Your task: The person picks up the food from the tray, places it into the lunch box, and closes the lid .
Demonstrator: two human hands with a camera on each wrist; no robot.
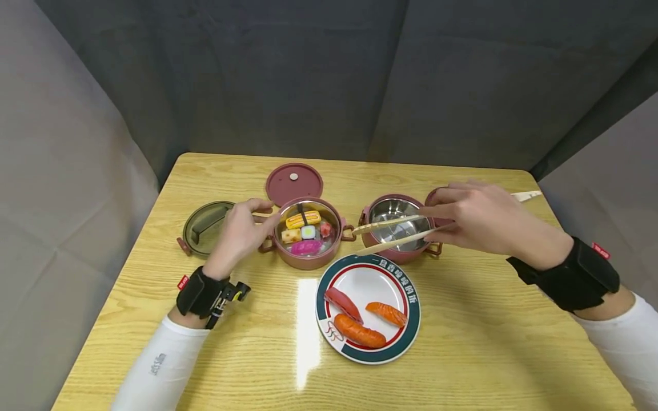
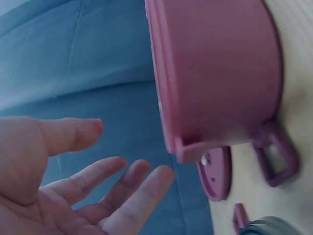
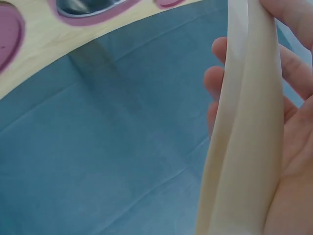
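I am holding a pair of pale wooden chopsticks point(image 1: 393, 233) in my right hand point(image 1: 485, 220), my fingers curling round their thick ends and pinching them. They are slim, light sticks, lying nearly level, with their long axis running across the surface from my right hand towards the left. Their tips are pointing left, reaching past the rim of the empty pink steel-lined bowl point(image 1: 398, 228), over which their shafts are crossing, and ending just beside the handle of the filled pink bowl point(image 1: 307, 233). In the right wrist view the chopsticks point(image 3: 244, 147) are showing as two cream sticks pressed close together against my palm.

My left hand point(image 1: 239, 231) is resting open beside the filled bowl, fingers relaxed and gripping nothing; the left wrist view is showing my fingers point(image 2: 122, 191) spread just beside the bowl's pink wall point(image 2: 220, 73). That bowl is holding toy sushi: a yellow egg piece, a pink piece and small rolls.

A round pink lid point(image 1: 294, 182) is lying behind the filled bowl, and a greenish transparent lid point(image 1: 205, 225) is sitting to the left of my left hand. Nearer to me, a plate with a dark green rim point(image 1: 411, 311) is carrying three nigiri point(image 1: 360, 319), red and orange. Everything is standing on a yellow wooden surface point(image 1: 488, 331).
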